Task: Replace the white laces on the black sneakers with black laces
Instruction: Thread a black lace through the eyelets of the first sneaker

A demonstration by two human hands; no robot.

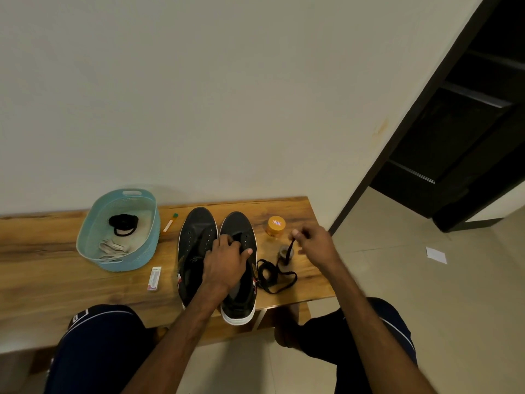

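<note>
Flat lace [289, 251], matte sneakers [237, 223]

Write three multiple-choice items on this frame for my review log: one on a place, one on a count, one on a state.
1. Where do the white laces lie?
A) in the blue basket
B) on a chair
C) threaded in a shoe

2. How many black sneakers stand on the bench?
A) one
B) two
C) three

3. What is the right hand doing?
A) lying flat
B) holding scissors
C) pinching one end of a black lace

Key: 1 A, they lie pale at the basket's near end; 2 B, a pair stands side by side; 3 C, the lace rises from its coil to the fingertips.
</note>
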